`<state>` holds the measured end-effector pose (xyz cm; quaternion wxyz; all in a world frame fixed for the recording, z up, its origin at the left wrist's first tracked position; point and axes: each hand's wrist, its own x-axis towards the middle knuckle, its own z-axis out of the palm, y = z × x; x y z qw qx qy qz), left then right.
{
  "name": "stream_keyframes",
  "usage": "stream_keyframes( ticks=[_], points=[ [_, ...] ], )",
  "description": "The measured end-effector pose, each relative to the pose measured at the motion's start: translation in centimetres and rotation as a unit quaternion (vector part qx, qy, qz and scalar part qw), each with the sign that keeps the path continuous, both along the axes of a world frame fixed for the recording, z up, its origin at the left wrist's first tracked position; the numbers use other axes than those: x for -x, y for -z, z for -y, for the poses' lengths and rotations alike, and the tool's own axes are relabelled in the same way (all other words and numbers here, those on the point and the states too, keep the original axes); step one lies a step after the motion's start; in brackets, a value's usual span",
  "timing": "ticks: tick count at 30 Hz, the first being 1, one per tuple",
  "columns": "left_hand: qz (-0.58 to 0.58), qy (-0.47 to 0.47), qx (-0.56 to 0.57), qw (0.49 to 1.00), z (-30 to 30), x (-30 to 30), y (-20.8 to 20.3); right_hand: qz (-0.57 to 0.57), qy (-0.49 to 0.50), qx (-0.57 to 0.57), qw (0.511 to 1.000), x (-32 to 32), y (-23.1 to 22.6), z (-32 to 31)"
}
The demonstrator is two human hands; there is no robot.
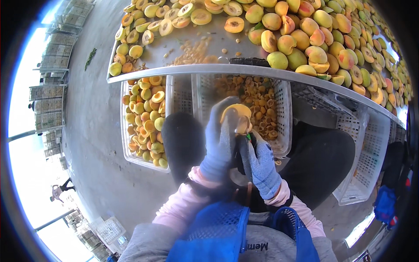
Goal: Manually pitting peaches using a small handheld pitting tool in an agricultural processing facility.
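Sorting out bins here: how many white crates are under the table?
4, maybe more hidden: crate of halves at left, empty crate, crate of pits behind the hands, empty crate at right.

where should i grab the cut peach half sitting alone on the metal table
Take the peach half by its rounded rim, a hand coming from above with fingers on opposite sides. It lies cut face up on the metal table, apart from the pile, so the sides look free; avoid pressing the soft hollow.

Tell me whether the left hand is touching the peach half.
Touching. The head view shows the gloved left hand wrapped around the peach half, fingers against its skin.
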<state>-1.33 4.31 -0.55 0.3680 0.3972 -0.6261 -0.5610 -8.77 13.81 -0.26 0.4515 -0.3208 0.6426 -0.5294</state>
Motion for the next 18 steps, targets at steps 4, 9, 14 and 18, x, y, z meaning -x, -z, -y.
stream_keyframes(
  ticks=[4,9,14,18],
  points=[
    [-0.021,-0.005,-0.01,1.0,-1.2,0.8,-0.4,-0.177,0.026,0.112,0.978,-0.4,1.9,-0.7],
    [-0.029,-0.01,0.041,0.999,-1.6,1.0,0.0,-0.119,0.045,0.092,0.988,-0.6,1.9,-1.0],
    [-0.02,-0.009,0.076,0.997,-1.8,0.8,0.8,-0.011,0.019,0.05,0.999,-0.5,2.0,-1.5],
    [-0.018,0.005,0.04,0.999,-2.1,0.7,0.8,0.008,-0.04,0.08,0.996,-0.1,4.0,-2.4]
  ],
)
